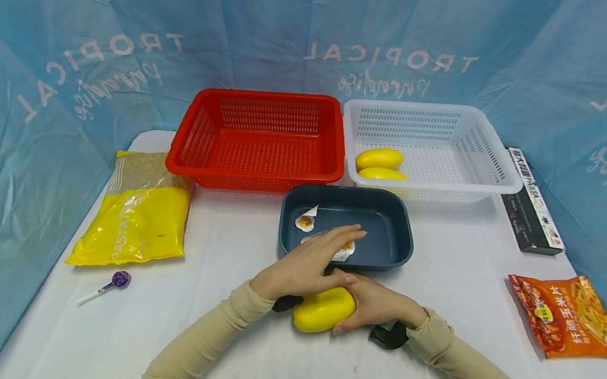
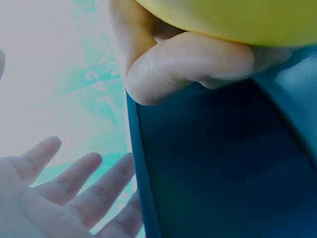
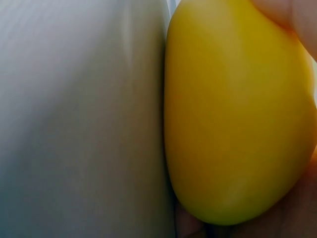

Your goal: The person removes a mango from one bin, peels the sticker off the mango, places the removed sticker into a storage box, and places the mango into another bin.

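A smooth yellow mango-like fruit (image 1: 322, 310) lies on its side in front of the dark blue tub (image 1: 402, 229). My right hand (image 1: 379, 301) grips it at its right end, thumb on the near side and fingers curled behind. In the right wrist view the same yellow fruit (image 3: 237, 114) fills most of the right half. Above it, my left hand (image 1: 306, 265) reaches over the tub's near rim with fingers extended, its thumb close to the fruit. Inside the tub, a small round sticker (image 1: 305, 222) and another white sticker (image 1: 343, 253) show, the latter partly hidden by the left hand.
Behind the tub stand a red basket (image 1: 260, 184) and a white basket (image 1: 442, 187) holding two yellow fruits (image 1: 379, 159). At left lie a yellow pasta bag (image 1: 140, 223) and a lollipop (image 1: 120, 280). At right are a black box (image 1: 535, 219) and an orange snack packet (image 1: 570, 317).
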A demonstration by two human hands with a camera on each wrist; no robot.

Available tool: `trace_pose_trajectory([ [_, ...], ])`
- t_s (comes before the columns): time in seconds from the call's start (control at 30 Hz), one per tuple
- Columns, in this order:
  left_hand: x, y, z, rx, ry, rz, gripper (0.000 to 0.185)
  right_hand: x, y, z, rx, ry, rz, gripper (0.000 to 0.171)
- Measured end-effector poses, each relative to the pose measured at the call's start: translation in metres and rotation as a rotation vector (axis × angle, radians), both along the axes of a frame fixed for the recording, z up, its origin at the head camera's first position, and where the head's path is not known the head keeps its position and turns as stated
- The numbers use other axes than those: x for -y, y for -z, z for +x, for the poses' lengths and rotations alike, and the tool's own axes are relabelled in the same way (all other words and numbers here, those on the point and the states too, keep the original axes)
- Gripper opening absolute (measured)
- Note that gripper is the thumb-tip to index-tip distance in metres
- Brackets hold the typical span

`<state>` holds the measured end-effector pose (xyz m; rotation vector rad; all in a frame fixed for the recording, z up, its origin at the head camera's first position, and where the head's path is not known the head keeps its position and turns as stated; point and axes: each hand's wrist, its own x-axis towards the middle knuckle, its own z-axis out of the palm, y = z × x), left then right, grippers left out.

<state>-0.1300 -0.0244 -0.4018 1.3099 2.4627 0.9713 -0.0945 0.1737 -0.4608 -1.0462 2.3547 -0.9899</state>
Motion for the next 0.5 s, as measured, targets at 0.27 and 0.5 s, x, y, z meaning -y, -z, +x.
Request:
trace_pose_trajectory([
  [0.27, 0.009, 0.001, 0.012, -0.062, 0.018, 0.069, 0.066, 0.0, 0.002, -0.001, -0.014, -0.01, -0.007, 0.07],
  [0.5, 0.013, 0.006, 0.026, -0.085, 0.073, 0.145, 0.059, -0.002, 0.003, -0.002, -0.04, -0.018, -0.005, 0.079],
])
